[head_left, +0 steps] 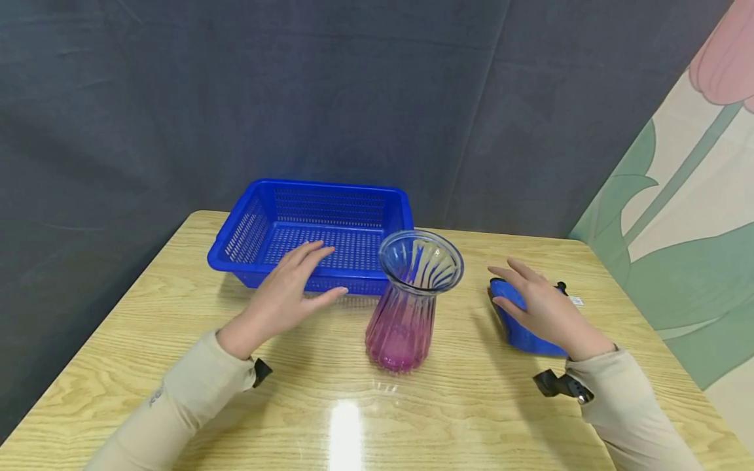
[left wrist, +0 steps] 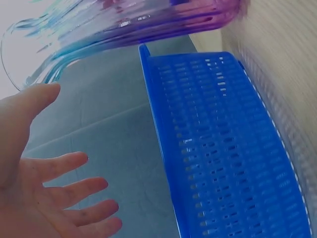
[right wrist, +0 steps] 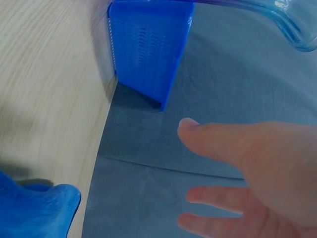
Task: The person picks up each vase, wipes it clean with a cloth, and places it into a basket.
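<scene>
A ribbed glass vase point(head_left: 406, 307), pink at the base and bluish clear at its flared rim, stands upright mid-table. To its left, my left hand point(head_left: 283, 294) hovers with fingers spread, in front of a blue plastic basket point(head_left: 220, 252). In the left wrist view that hand point(left wrist: 54, 183) is apart from both the vase point(left wrist: 148, 25) and the basket point(left wrist: 218, 144). My right hand point(head_left: 538, 307) is raised over a blue fabric-like item point(head_left: 524, 340) with a black edge; its kind is unclear. Nothing lies in the right hand point(right wrist: 252, 173) in the right wrist view.
The wooden table point(head_left: 459, 405) ends at a dark grey cloth point(head_left: 353, 91) behind the basket. On the right stands a wall with a painted tulip point(head_left: 724, 59). A small white tag point(head_left: 576, 301) shows beside the blue item.
</scene>
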Demonstrator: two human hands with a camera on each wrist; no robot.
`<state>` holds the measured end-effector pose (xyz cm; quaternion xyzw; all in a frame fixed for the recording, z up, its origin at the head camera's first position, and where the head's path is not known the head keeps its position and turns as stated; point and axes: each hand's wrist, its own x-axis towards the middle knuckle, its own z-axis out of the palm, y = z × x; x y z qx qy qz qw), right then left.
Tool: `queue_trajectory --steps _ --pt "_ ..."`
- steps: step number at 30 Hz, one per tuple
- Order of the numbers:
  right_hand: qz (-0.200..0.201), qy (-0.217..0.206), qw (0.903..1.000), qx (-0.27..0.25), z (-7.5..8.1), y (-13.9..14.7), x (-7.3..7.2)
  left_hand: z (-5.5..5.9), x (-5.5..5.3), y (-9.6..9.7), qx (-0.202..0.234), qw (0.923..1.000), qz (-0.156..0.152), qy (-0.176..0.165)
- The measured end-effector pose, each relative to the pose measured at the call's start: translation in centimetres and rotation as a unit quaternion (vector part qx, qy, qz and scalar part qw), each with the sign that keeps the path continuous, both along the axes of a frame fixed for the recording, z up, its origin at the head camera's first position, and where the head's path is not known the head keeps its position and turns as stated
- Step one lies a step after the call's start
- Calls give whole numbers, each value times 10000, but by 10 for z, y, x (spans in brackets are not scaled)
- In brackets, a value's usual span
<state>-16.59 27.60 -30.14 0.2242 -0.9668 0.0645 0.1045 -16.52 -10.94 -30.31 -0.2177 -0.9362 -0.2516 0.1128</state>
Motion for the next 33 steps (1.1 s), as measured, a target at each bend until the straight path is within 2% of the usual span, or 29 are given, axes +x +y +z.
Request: queue_trajectory --steps 11,15,22,25,33 --pt "89 -169 9998 90 -11 14 -7 -4 5 17 582 9968 -478 -272" --pt "-10 -433 9990 137 -14 19 -9 -7 6 23 796 9945 -563 -388" --pt "-235 -977 9947 217 -20 23 -11 -16 7 34 974 9922 -733 -257" --pt "-241 -1140 9929 257 -24 25 -12 -19 9 39 1035 9913 -758 -307" --pt "-238 -1378 9891 466 -37 32 -17 -26 12 51 1125 9868 -861 -789"
